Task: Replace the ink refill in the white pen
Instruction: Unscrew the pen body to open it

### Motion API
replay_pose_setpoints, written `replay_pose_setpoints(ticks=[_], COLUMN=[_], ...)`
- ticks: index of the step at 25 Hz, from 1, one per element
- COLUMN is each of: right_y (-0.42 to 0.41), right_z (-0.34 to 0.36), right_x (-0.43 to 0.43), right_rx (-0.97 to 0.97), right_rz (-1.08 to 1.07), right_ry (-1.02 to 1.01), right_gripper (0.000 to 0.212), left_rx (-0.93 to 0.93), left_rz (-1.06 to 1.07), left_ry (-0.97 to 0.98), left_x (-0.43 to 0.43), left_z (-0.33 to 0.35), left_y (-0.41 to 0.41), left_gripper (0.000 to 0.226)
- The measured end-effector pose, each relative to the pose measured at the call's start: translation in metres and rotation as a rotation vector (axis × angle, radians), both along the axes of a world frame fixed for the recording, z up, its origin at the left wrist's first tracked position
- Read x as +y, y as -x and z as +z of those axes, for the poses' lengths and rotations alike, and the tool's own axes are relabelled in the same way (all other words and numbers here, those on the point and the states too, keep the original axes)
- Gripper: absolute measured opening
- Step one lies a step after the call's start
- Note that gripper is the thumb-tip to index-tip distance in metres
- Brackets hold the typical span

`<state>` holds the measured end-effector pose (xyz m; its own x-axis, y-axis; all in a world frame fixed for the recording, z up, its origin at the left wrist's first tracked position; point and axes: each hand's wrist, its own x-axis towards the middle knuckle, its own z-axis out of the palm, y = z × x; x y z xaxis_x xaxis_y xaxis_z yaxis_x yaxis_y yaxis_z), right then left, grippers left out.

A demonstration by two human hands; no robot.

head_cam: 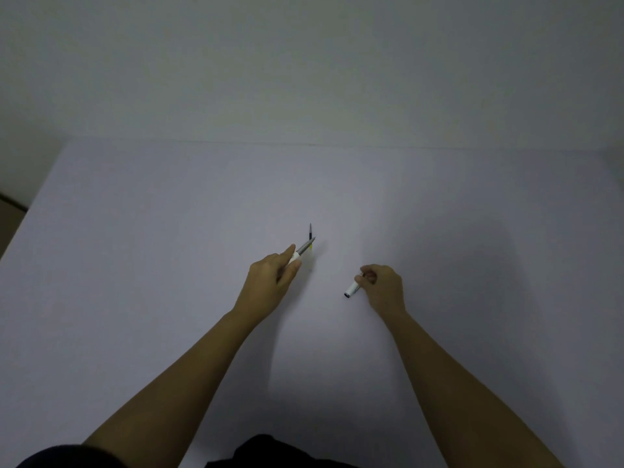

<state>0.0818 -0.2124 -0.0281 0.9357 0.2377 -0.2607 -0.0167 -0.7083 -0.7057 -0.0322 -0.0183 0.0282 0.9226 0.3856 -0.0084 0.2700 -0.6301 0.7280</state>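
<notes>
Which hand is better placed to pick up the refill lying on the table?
Left. The left hand, holding the pen front, sits right beside the refill; the right hand holds the white barrel farther away.

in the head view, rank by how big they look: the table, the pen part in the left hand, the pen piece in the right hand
1. table, by far the largest.
2. pen part in the left hand.
3. pen piece in the right hand.
Both hands hide part of the pen pieces, so 2 and 3 are unsure.

Left hand [270, 282] extended toward twelve o'clock, fingers pinched closed. Right hand [383, 285] at three o'clock of it, apparently curled into a loose fist.
</notes>
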Motion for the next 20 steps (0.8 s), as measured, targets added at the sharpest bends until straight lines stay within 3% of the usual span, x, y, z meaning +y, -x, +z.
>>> replay_pose_setpoints(ticks=[4, 7, 11, 14, 17, 20], right_y=[-0.006, -0.019, -0.025, -0.02, -0.012, -0.005], right_z=[0.017, 0.053, 0.116, 0.144, 0.155, 0.166], right_x=[0.0, 0.004, 0.016, 0.024, 0.033, 0.037], right_rx=[-0.058, -0.191, -0.239, -0.192, -0.072, 0.028], right_rz=[0.041, 0.098, 0.448, 0.695, 0.874, 0.907], right_ry=[0.039, -0.007, -0.05, 0.099, 0.334, 0.321], right_gripper=[0.03, 0.025, 0.03, 0.038, 0.044, 0.037], left_rx=[0.008, 0.043, 0.151, 0.098, 0.027, -0.028], left_rz=[-0.027, -0.061, -0.332, -0.424, -0.378, -0.405], left_ry=[-0.036, -0.011, -0.053, -0.217, -0.235, -0.281], left_x=[0.004, 0.011, 0.019, 0.015, 0.01, 0.006], left_z=[0.006, 0.018, 0.044, 0.057, 0.066, 0.072], left_y=[0.002, 0.001, 0.0, 0.0, 0.002, 0.006], left_gripper=[0.015, 0.024, 0.02, 0.025, 0.025, 0.024])
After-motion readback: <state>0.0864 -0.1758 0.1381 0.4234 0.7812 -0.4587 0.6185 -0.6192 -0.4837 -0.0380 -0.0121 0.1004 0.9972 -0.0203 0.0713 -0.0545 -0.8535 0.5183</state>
